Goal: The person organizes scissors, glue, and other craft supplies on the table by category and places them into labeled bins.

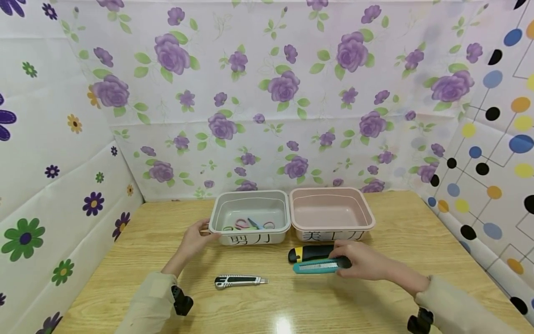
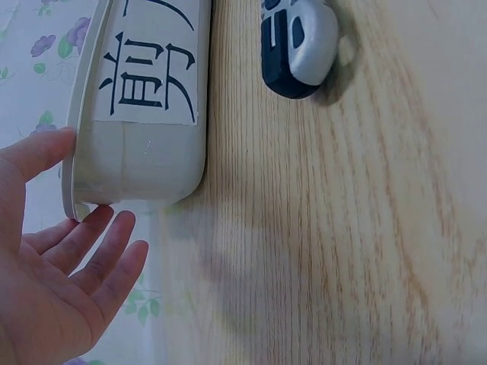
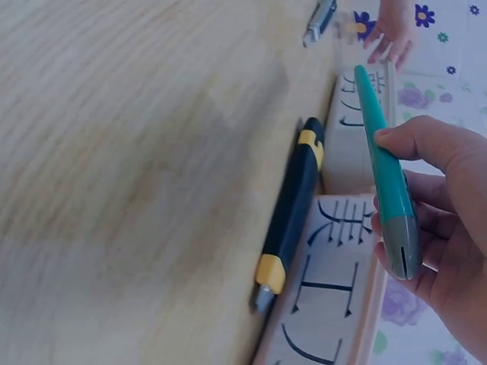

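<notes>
My right hand [image 1: 362, 260] pinches a turquoise utility knife [image 1: 316, 266] between thumb and fingers, holding it above the table in front of the pink bin [image 1: 332, 190]. Below it, a black-and-yellow utility knife [image 3: 293, 205] lies along the bin's front. My left hand [image 2: 53, 281] holds the front left corner of the grey bin [image 2: 141, 160], thumb and fingers on either side of its rim. Several scissors [image 1: 255, 224] lie inside that bin, with pink and blue parts showing. A silver-and-black utility knife [image 1: 240, 281] rests on the table in front of the grey bin.
Both bins stand side by side on the wooden table [image 1: 246, 311], with black characters on their front labels. A floral cloth [image 1: 267, 116] hangs behind the table, and patterned cloths hang at the left and right.
</notes>
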`<action>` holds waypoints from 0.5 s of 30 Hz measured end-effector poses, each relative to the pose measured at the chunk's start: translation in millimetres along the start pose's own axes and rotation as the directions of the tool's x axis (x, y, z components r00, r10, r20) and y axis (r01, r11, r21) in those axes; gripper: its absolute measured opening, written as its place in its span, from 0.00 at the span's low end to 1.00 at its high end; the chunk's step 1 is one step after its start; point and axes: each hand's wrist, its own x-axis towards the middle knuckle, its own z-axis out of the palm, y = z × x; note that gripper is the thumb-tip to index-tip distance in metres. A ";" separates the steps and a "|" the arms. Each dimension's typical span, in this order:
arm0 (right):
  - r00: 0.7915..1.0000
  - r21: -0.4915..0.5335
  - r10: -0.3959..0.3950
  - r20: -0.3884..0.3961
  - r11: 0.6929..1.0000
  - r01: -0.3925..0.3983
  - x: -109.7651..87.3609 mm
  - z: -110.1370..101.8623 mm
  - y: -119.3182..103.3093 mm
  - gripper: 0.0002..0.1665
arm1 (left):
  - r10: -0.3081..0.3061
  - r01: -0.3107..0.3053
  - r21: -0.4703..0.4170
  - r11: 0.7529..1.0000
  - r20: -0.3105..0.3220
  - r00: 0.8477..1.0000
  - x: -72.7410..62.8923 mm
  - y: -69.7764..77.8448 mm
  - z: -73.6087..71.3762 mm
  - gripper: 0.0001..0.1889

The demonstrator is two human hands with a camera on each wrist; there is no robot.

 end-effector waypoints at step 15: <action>0.997 0.037 -0.045 -0.058 0.998 0.047 14.6 -36.4 7.8 0.15 | 0.017 -0.017 -0.008 1.000 0.020 1.000 -1.1 1.9 -1.7 0.30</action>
